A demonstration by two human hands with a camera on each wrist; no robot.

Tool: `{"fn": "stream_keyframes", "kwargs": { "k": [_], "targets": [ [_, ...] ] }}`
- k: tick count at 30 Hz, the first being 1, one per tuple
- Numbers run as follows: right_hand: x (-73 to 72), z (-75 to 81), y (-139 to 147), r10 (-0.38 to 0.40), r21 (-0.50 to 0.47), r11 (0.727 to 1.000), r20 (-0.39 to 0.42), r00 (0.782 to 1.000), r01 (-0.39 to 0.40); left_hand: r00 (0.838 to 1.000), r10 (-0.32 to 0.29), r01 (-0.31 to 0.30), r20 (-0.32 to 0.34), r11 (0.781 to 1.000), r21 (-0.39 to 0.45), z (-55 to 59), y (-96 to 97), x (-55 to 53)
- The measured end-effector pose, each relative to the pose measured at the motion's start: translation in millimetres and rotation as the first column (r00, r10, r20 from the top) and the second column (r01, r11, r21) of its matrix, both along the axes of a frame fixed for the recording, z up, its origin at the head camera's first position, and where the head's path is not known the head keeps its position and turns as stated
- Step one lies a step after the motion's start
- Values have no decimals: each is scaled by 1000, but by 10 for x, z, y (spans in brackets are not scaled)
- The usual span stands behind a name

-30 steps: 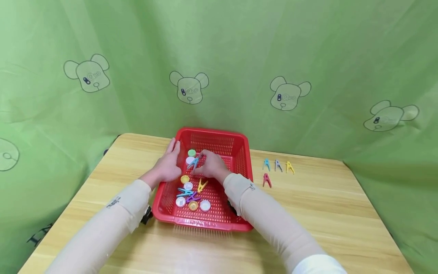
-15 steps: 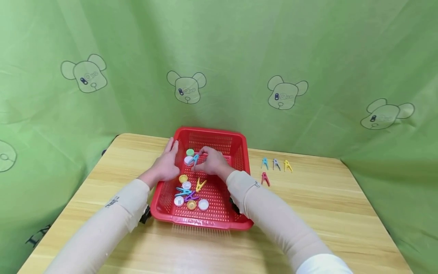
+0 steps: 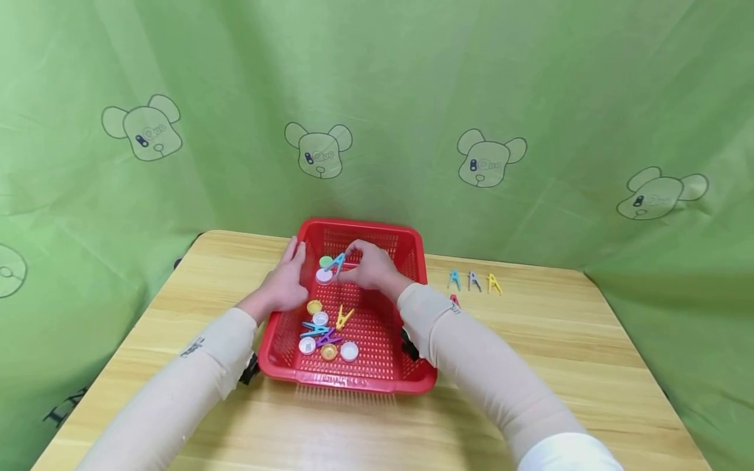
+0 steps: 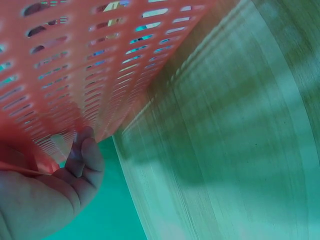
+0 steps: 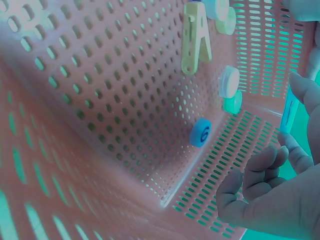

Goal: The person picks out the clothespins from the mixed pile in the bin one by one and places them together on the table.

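A red perforated basket (image 3: 359,386) stands on the table. At its left side, my left hand (image 3: 283,286) grips the rim, thumb inside and fingers (image 4: 92,155) along the outer wall. My right hand (image 3: 374,267) is over the far part of the basket, pinching a blue clothespin (image 3: 336,263) between thumb and forefinger. Just left of that clothespin lie a white bottle cap (image 3: 324,277) and a green cap (image 3: 326,261). Nearer the front are a yellow clothespin (image 3: 344,318), another blue clothespin (image 3: 314,329), a purple clothespin (image 3: 328,338) and several white and amber caps (image 3: 328,352).
Right of the basket, a blue (image 3: 454,279), a pale purple (image 3: 474,281) and a yellow clothespin (image 3: 494,284) lie in a row on the table (image 3: 530,360). A red clothespin (image 3: 455,300) is partly behind my right sleeve. A green curtain (image 3: 389,98) hangs behind.
My right hand has risen and moved slightly right with the blue clothespin, away from the basket's floor. The left hand keeps its hold on the rim.
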State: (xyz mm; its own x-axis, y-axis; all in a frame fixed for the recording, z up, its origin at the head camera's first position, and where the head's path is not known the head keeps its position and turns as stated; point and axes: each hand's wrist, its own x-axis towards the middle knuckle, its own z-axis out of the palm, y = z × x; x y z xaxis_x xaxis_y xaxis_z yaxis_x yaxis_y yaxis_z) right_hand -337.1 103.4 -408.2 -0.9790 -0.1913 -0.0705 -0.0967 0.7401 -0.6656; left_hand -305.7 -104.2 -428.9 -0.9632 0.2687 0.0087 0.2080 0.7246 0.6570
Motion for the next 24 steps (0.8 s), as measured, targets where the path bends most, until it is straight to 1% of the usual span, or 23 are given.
{"fn": "stream_keyframes", "kwargs": {
  "k": [5,14,18,24],
  "targets": [
    [-8,79,32,-6,-14,1000,-7,1000,6,1000,-2,2,-3,1000,-11,2,2,1],
    [-10,247,126,20,-8,1000,-39,999,-20,1000,-7,6,-13,999,-37,-8,2,-15],
    [-4,308,178,30,-24,999,-43,999,-31,1000,-8,7,-18,999,-36,-8,3,-20],
    [15,363,249,51,-37,998,-40,998,-52,1000,-2,2,-1,1000,-19,-21,5,-8]
  ]
}}
